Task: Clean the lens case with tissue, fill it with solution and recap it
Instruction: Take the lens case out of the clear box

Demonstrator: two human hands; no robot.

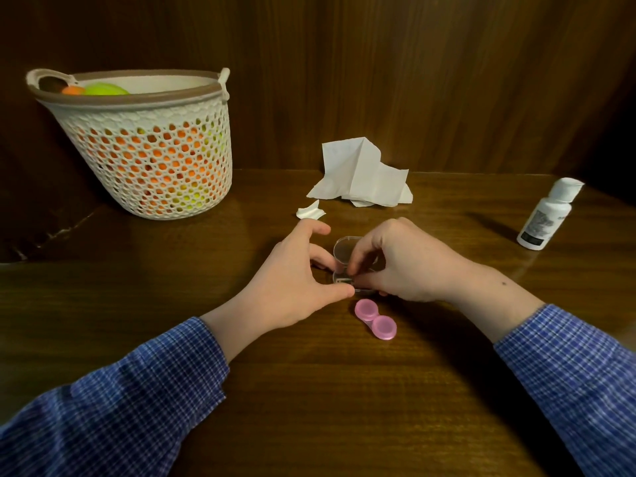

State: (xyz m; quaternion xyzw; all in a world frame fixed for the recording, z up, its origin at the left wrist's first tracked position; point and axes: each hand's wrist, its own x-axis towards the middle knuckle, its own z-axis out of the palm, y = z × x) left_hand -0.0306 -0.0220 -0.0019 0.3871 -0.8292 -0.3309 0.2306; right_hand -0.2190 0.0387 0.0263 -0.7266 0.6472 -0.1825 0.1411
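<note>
On the desk (344, 390) a white basket (148, 149) holds orange and green things. The tissue (361, 177) lies far back, the solution bottle (547, 215) far right. Both hands, left hand (292, 273) and right hand (402, 259), pinch a clear box (344, 247). The pink lens case (375, 319), capped, lies slanted just below them, nearer the right hand.
</note>
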